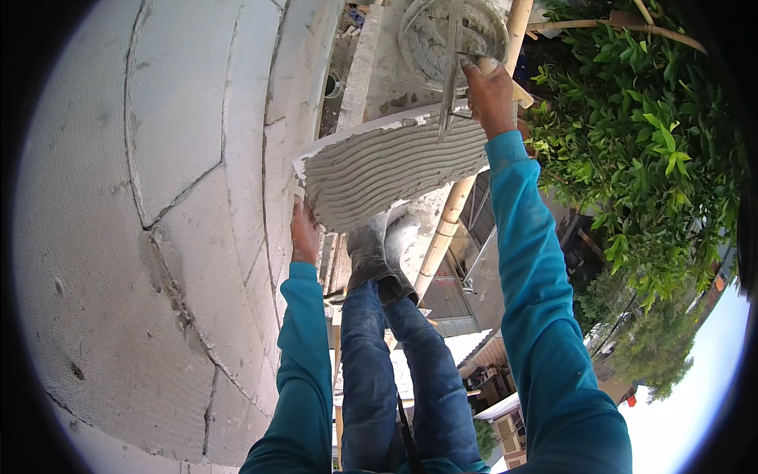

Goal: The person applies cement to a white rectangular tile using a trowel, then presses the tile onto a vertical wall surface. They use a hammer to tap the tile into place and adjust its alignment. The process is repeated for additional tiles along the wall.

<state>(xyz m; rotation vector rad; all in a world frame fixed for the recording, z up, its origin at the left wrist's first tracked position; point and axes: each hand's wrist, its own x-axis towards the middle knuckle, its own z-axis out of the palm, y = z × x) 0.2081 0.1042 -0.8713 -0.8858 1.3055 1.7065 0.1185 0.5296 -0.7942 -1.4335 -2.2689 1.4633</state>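
Observation:
A pale slab (316,150) is tilted in front of me, its face coated with grey mortar (387,174) combed into wavy ridges. My left hand (305,231) is closed on the slab's left end, its fingers partly hidden behind the edge. In my right hand (491,95) is the handle of a trowel (452,75). The trowel's blade appears nearly edge-on, crossing the slab's far edge and the front of a round bucket (404,43). Grey wet mortar lies inside that bucket. Whether the blade touches the slab, I cannot tell.
A wall of large pale blocks (185,95) with rough mortar joints rises close on my left. Bamboo poles (446,237) run along the right side of the plank (362,79) platform. Below are my boots (371,257); leafy branches (632,142) crowd the right.

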